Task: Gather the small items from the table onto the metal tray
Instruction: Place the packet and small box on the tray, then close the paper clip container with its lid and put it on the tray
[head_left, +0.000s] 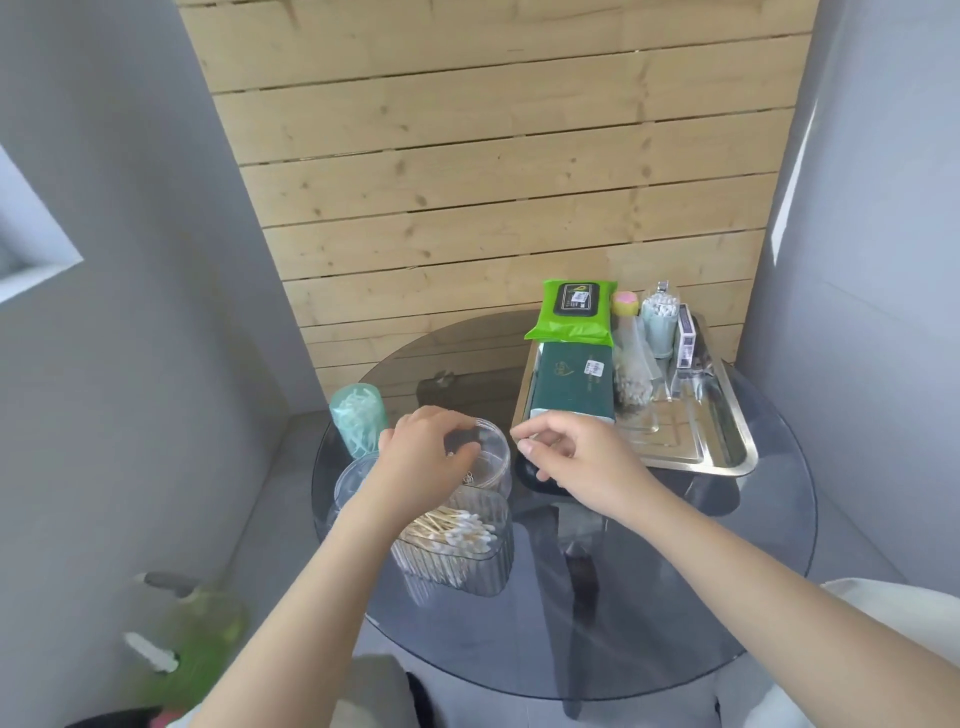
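My left hand (423, 452) grips the rim of a clear round jar (491, 457) standing on the round glass table (675, 597). My right hand (576, 457) hovers just right of that jar with loosely curled fingers and nothing visible in them; a dark object (527, 475) lies partly hidden under it. The metal tray (727, 452) sits at the table's far right. It holds a dark green tissue pack (571, 384), a bag of swabs (631, 382), a cup of swabs (660, 325) and a small box (687, 338). A green wipes pack (571, 312) leans at its far end.
On the table's left stand a teal jar of floss picks (358, 415), a second clear round container (350, 483) and a ribbed clear box of cotton swabs (457, 540). The tray's near right part is bare. A wooden slat wall (493, 182) rises behind the table.
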